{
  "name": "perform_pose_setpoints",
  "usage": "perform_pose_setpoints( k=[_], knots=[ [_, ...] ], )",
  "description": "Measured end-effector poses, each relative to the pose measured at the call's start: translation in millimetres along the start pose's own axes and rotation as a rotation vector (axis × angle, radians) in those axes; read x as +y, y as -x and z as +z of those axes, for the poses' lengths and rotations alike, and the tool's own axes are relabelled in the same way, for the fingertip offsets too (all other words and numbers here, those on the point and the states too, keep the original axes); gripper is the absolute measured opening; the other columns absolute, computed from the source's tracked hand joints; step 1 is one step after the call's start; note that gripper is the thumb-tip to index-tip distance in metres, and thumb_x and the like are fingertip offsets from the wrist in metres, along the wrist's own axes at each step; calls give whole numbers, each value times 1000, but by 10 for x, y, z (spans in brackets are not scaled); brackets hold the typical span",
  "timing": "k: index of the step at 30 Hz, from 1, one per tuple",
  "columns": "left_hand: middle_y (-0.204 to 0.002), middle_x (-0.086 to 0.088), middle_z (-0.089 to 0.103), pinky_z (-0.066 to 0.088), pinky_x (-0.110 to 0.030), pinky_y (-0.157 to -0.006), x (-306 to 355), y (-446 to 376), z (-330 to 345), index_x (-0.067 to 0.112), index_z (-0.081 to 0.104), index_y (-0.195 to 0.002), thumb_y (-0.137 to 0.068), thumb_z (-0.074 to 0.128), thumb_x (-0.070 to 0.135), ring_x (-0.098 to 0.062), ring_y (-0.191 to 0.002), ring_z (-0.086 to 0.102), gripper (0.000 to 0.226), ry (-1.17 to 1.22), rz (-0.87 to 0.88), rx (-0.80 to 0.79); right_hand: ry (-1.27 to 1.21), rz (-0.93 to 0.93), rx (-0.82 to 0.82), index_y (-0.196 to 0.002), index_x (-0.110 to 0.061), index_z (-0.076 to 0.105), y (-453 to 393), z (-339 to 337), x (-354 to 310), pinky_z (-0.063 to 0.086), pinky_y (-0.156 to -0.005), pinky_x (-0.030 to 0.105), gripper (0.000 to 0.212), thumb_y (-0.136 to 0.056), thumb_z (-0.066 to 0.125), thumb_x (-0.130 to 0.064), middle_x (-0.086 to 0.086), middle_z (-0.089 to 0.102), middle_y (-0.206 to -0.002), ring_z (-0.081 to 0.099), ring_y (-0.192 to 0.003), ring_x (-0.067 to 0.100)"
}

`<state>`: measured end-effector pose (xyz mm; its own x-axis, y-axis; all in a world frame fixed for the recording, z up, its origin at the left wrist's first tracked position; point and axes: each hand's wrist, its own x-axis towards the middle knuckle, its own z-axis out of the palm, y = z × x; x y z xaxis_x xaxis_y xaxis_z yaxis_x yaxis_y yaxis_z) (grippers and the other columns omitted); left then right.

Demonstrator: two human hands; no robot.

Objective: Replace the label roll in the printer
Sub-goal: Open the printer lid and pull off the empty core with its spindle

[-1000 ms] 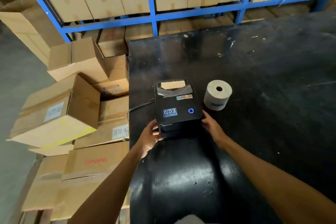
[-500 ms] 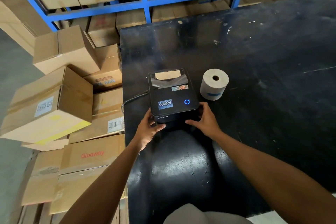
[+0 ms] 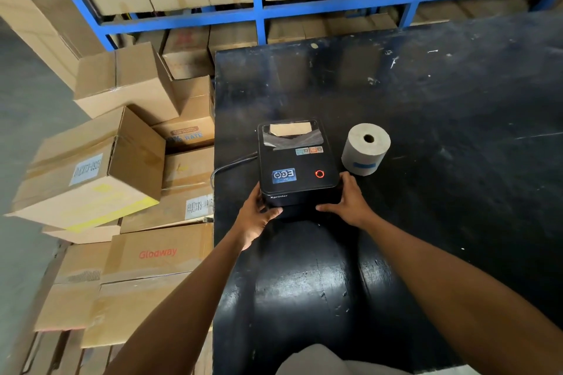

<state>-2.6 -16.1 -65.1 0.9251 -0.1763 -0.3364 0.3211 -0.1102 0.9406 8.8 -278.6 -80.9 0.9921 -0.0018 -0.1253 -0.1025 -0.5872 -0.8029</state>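
Your two hands bracket the label printer at its near end: the left hand curls around the near left corner with the thumb across the front face, and the right hand presses its fingers along the near right side, thumb reaching in along the front. Both grips are closed onto the printer body, neither on the roll.

The printer sits near the left edge of the black worktop, its long axis running away from you, lid down, with a ring light glowing red on top and a clear window at the far end. Its cable trails off to the left.

The fresh label roll stands on end just beside the printer's right flank, apart from it, slightly beyond your right hand. So the right hand is the nearer one to fetch it; judging from the closed lid, opening the cover likely comes first.

Count: one printer, one loose roll, two hands. Stacked cardboard boxes sit left of the worktop.
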Motion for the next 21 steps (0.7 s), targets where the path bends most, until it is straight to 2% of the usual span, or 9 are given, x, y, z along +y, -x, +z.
perform_pose_setpoints(
  k=[4, 7, 9, 11, 15, 17, 19, 21],
  knots=[
    [-133, -1, 62, 57, -15, -86, 23, 16, 13, 15, 38, -150, -85, 68, -13, -13, -124, 59, 77, 21, -22, 0, -75, 20, 32, -113, -25, 40, 56, 25, -22, 45, -105, 38, 75, -61, 94, -31, 0, 38, -120, 48, -110, 14],
    [-134, 3, 61, 55, -13, -81, 39, 30, 11, 19, 36, -152, -88, 66, -11, -1, -118, 58, 77, 18, -47, -12, -196, 16, 35, -138, -22, 35, 174, 86, -43, 40, -108, 30, 85, -72, 87, -37, 3, 32, -142, 45, -123, 12],
    [-139, 0, 58, 56, -17, -83, 61, 15, 11, 23, 30, -154, -88, 64, -13, -9, -122, 56, 82, 30, -76, -14, -191, -18, 28, -152, -20, 24, 230, 122, -67, 29, -114, 26, 90, -82, 73, -48, 0, 23, -156, 32, -139, 8],
    [-143, -3, 54, 53, -23, -91, 83, -9, 15, 26, 24, -155, -87, 61, -17, -17, -127, 53, 89, 44, -110, -17, -169, -54, 43, -156, -20, 20, 269, 155, -97, 24, -121, 33, 88, -86, 61, -55, -1, 21, -162, 23, -147, 8],
    [-139, -9, 56, 46, -39, -108, 91, -55, 23, 25, 23, -152, -83, 60, -21, -25, -127, 52, 91, 79, -179, 40, -135, -76, 92, -155, -23, 22, 286, 186, -150, 25, -121, 50, 81, -90, 54, -58, -4, 28, -162, 26, -149, 15],
    [-137, -14, 58, 44, -43, -111, 93, -86, 21, 23, 25, -150, -82, 59, -23, -30, -127, 53, 89, 93, -199, 65, -60, -75, 127, -155, -26, 21, 282, 183, -162, 19, -119, 45, 79, -91, 50, -61, -6, 28, -162, 26, -149, 17],
    [-131, -14, 60, 49, -36, -102, 95, -113, 13, 22, 28, -146, -81, 59, -23, -29, -124, 54, 85, 95, -214, 62, -28, -78, 175, -153, -26, 25, 258, 171, -202, 18, -114, 40, 75, -92, 49, -61, -5, 32, -160, 28, -147, 17],
    [-124, -9, 60, 50, -26, -84, 118, -129, 11, 23, 31, -137, -81, 60, -22, -27, -120, 54, 78, 68, -225, 56, -89, -95, 257, -148, -21, 36, 192, 165, -320, 25, -117, 46, 66, -94, 53, -53, 0, 43, -153, 36, -142, 19]
  ],
)
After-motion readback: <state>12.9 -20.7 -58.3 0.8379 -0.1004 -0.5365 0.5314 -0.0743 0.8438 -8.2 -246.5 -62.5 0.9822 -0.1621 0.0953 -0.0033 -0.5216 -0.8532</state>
